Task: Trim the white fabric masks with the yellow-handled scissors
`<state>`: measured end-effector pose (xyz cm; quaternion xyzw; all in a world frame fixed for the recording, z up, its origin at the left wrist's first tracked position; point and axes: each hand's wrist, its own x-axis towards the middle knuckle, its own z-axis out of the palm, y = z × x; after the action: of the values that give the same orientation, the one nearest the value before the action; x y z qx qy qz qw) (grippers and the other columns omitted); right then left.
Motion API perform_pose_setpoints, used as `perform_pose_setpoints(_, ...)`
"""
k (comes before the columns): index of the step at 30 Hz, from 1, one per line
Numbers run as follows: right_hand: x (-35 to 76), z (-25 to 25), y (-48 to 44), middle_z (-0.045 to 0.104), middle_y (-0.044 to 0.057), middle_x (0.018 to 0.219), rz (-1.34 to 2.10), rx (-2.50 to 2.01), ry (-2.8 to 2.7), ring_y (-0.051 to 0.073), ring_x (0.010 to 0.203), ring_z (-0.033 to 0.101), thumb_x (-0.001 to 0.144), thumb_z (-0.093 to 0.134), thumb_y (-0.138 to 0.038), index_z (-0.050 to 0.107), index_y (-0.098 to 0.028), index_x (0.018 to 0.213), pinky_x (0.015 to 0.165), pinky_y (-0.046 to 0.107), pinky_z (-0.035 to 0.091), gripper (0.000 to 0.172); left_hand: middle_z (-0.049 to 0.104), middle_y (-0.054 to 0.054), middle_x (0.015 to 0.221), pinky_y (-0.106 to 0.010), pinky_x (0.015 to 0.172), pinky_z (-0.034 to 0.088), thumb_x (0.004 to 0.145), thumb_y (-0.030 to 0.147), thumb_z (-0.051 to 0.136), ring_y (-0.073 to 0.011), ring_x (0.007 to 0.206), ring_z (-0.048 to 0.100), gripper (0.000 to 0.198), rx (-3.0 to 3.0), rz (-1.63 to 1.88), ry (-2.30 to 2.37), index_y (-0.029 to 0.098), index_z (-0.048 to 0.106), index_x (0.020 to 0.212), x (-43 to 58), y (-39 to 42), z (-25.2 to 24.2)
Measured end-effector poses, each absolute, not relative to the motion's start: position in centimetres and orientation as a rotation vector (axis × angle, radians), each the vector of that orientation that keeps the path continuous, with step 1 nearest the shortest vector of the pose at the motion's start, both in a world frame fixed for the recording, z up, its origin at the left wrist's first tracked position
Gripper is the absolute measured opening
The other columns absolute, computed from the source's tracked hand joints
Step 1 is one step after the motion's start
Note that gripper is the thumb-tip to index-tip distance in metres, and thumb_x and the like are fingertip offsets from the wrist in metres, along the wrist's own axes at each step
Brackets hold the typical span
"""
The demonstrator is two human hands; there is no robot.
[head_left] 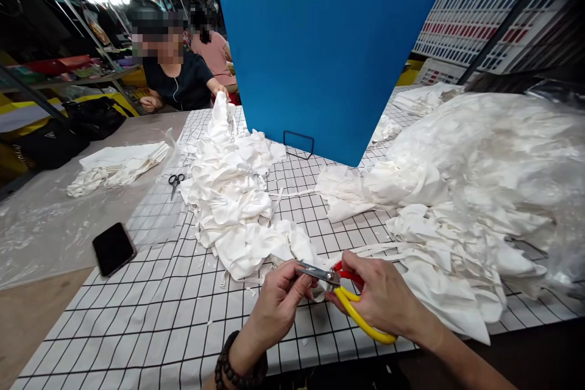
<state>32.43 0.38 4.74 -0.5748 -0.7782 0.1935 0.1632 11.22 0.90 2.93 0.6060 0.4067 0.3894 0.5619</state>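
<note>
My right hand (388, 301) grips scissors (347, 298) with one red and one yellow handle, blades pointing left. My left hand (278, 301) is closed in a pinch at the blade tips, holding a piece of white cloth (292, 247) that trails from the middle heap of white fabric pieces (228, 195). Both hands hover near the front edge of a table covered with black-and-white grid cloth (159, 311). A dark bead bracelet (240, 368) circles my left wrist.
A larger heap of white fabric (479, 183) fills the right side. A blue upright board (329, 49) stands at the centre back. A black phone (113, 248), small black scissors (176, 181) and a stack of white pieces (119, 164) lie left. Two people sit at the far left.
</note>
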Motion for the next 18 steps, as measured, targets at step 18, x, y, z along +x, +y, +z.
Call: perform_pose_setpoints(18, 43.1, 0.6, 2.6, 0.066, 0.005, 0.077, 0.453, -2.337, -1.621, 0.021, 0.068, 0.062, 0.08, 0.058, -0.02, 0.053, -0.02, 0.092, 0.059, 0.028, 0.039, 0.013, 0.059, -0.018, 0.125, -0.054, 0.096, 0.041, 0.084, 0.046, 0.06, -0.0353, 0.111, 0.056, 0.046, 1.994, 0.891, 2.201, 0.006, 0.064, 0.105, 0.4, 18.5, 9.8)
